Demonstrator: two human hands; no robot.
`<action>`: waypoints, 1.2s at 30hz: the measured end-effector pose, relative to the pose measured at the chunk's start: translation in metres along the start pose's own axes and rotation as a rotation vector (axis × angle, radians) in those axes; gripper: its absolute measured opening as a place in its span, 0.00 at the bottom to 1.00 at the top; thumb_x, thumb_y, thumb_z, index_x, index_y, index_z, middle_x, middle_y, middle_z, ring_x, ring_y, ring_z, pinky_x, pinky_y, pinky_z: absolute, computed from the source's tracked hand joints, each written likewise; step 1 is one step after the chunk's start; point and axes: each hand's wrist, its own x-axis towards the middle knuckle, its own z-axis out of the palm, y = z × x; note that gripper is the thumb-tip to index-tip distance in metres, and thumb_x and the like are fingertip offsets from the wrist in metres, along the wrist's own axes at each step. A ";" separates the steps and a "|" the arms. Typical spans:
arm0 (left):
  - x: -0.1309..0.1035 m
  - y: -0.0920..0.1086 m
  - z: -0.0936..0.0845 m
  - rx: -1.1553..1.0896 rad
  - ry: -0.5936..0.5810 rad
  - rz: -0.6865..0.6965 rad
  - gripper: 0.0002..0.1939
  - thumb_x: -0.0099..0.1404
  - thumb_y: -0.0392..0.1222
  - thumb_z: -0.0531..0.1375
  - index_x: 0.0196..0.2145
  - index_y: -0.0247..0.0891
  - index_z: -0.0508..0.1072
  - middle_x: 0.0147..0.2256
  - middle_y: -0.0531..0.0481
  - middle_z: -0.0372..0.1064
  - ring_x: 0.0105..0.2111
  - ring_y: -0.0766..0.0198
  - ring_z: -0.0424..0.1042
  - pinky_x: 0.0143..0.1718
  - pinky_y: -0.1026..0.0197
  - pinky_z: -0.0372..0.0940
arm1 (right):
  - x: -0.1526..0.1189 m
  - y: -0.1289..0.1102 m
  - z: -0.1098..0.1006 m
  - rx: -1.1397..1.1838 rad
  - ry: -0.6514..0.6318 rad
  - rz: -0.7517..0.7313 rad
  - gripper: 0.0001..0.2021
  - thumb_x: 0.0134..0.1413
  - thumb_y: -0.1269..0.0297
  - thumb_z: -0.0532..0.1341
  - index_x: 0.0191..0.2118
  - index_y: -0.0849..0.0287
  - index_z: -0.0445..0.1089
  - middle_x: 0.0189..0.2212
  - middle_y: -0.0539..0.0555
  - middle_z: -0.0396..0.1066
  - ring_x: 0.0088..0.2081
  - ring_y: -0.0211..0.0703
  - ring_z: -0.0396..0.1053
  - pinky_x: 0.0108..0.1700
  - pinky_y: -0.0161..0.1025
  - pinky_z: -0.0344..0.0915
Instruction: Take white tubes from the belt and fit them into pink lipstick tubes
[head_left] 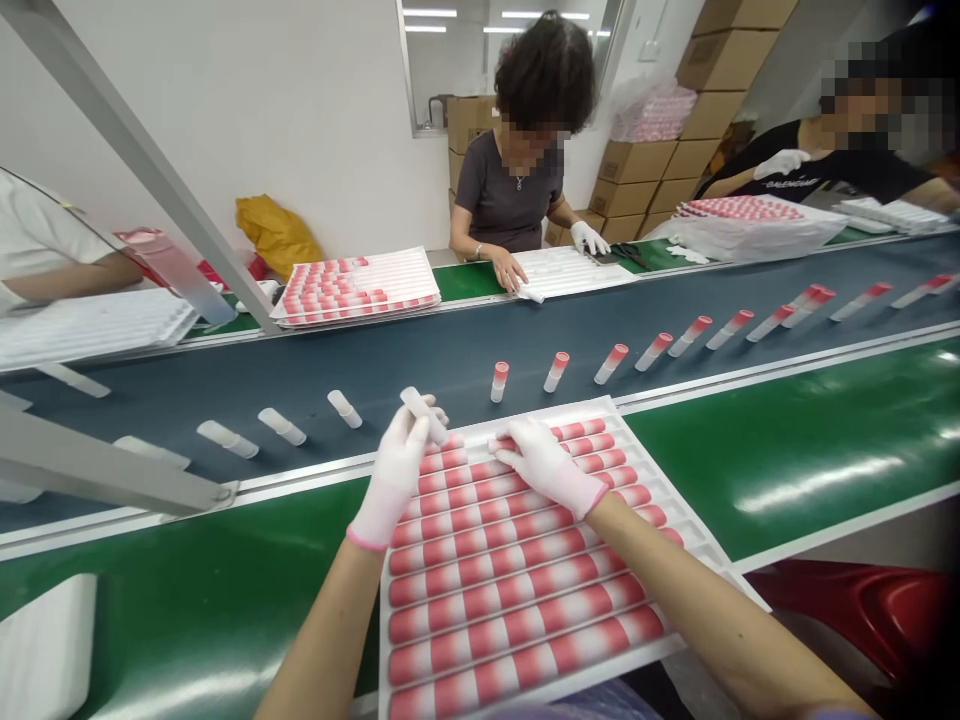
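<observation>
- Head view: While my left hand (pixel 397 470) pinches a white tube (pixel 424 413) above the tray (pixel 697 540) edge, I risk dropping it onto the conveyor belt (pixel 420 365).
- My right hand (pixel 547 468) presses flat, unclenched, on the pink caps (pixel 517 545); a sideways push may dislodge the rows.

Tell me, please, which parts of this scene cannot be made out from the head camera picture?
- Tray: near edge cut off by the frame's bottom.
- Right hand: whatever lies under its palm is hidden by the glove.
- White tube in the left hand: its lower end is covered by the fingers.
- Far tubes on the belt: too small to read.
</observation>
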 end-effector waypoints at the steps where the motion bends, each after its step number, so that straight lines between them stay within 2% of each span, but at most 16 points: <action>1: -0.013 0.005 0.004 -0.094 -0.067 -0.021 0.21 0.71 0.51 0.53 0.56 0.40 0.66 0.46 0.44 0.73 0.45 0.58 0.75 0.49 0.53 0.70 | -0.001 -0.006 -0.003 0.079 0.000 0.005 0.06 0.62 0.63 0.61 0.38 0.60 0.71 0.36 0.56 0.73 0.40 0.46 0.69 0.43 0.45 0.67; 3: -0.036 0.014 0.012 -0.192 -0.159 -0.051 0.20 0.70 0.53 0.54 0.55 0.41 0.68 0.43 0.46 0.73 0.44 0.57 0.74 0.50 0.52 0.69 | -0.005 -0.023 -0.013 0.339 0.004 0.023 0.10 0.64 0.58 0.60 0.44 0.58 0.69 0.40 0.55 0.74 0.40 0.43 0.71 0.40 0.41 0.69; 5: -0.053 0.022 0.020 -0.143 -0.161 -0.063 0.18 0.70 0.54 0.55 0.49 0.40 0.72 0.37 0.47 0.72 0.43 0.56 0.73 0.50 0.52 0.69 | -0.010 -0.041 -0.026 0.608 0.008 0.046 0.12 0.61 0.58 0.63 0.47 0.57 0.69 0.41 0.54 0.74 0.37 0.40 0.72 0.36 0.38 0.69; 7: -0.063 0.027 0.027 -0.111 -0.142 -0.084 0.18 0.69 0.55 0.56 0.46 0.39 0.73 0.36 0.48 0.71 0.40 0.57 0.73 0.48 0.52 0.70 | -0.015 -0.056 -0.038 0.726 0.001 0.053 0.12 0.58 0.60 0.64 0.47 0.57 0.71 0.40 0.53 0.73 0.32 0.37 0.69 0.33 0.37 0.68; 10: -0.073 0.032 0.035 -0.094 -0.143 -0.116 0.20 0.70 0.55 0.56 0.52 0.42 0.71 0.41 0.47 0.72 0.40 0.58 0.74 0.47 0.53 0.71 | -0.021 -0.069 -0.051 0.693 -0.006 0.020 0.14 0.59 0.64 0.62 0.51 0.56 0.72 0.45 0.54 0.72 0.34 0.37 0.70 0.34 0.38 0.69; 15: -0.084 0.033 0.038 0.040 -0.157 -0.070 0.21 0.73 0.54 0.51 0.58 0.50 0.71 0.45 0.49 0.74 0.48 0.58 0.73 0.53 0.56 0.67 | -0.027 -0.070 -0.057 0.603 0.004 -0.045 0.22 0.60 0.66 0.59 0.60 0.53 0.68 0.47 0.53 0.71 0.48 0.45 0.70 0.48 0.45 0.71; 19: -0.087 0.034 0.038 -0.001 -0.151 -0.050 0.18 0.71 0.51 0.55 0.53 0.46 0.75 0.47 0.48 0.75 0.49 0.57 0.74 0.53 0.56 0.68 | -0.030 -0.076 -0.060 0.699 0.008 0.013 0.26 0.54 0.67 0.64 0.60 0.56 0.68 0.43 0.54 0.74 0.44 0.46 0.73 0.45 0.45 0.73; 22: -0.087 0.034 0.040 -0.066 -0.073 -0.093 0.16 0.67 0.48 0.61 0.49 0.41 0.75 0.48 0.46 0.76 0.48 0.56 0.75 0.51 0.56 0.69 | -0.035 -0.085 -0.057 0.638 0.077 0.049 0.20 0.51 0.66 0.66 0.53 0.57 0.74 0.37 0.53 0.74 0.39 0.44 0.73 0.40 0.43 0.73; 24: -0.088 0.033 0.042 -0.100 -0.025 -0.112 0.15 0.63 0.47 0.64 0.46 0.39 0.75 0.46 0.45 0.77 0.47 0.55 0.76 0.50 0.55 0.70 | -0.040 -0.091 -0.051 0.488 0.151 -0.045 0.15 0.52 0.67 0.66 0.48 0.55 0.76 0.33 0.51 0.72 0.35 0.42 0.71 0.36 0.40 0.71; 27: -0.088 0.026 0.041 -0.171 -0.009 -0.095 0.16 0.59 0.48 0.67 0.42 0.38 0.76 0.43 0.44 0.78 0.45 0.54 0.77 0.47 0.54 0.72 | -0.047 -0.099 -0.040 0.342 0.194 -0.191 0.14 0.54 0.71 0.64 0.46 0.54 0.76 0.31 0.50 0.69 0.32 0.40 0.67 0.33 0.38 0.69; 32: -0.084 0.012 0.036 -0.335 -0.037 -0.113 0.18 0.51 0.46 0.72 0.38 0.38 0.76 0.39 0.45 0.78 0.40 0.54 0.77 0.42 0.53 0.73 | -0.052 -0.102 -0.029 0.392 0.099 -0.114 0.23 0.51 0.71 0.67 0.53 0.50 0.73 0.36 0.52 0.73 0.35 0.44 0.70 0.38 0.42 0.72; 36: -0.083 0.013 0.036 -0.337 -0.075 -0.145 0.18 0.52 0.46 0.71 0.39 0.38 0.76 0.40 0.44 0.78 0.42 0.53 0.77 0.42 0.53 0.73 | -0.053 -0.101 -0.025 0.393 0.125 -0.125 0.14 0.54 0.72 0.64 0.46 0.51 0.75 0.35 0.52 0.74 0.37 0.46 0.71 0.42 0.45 0.71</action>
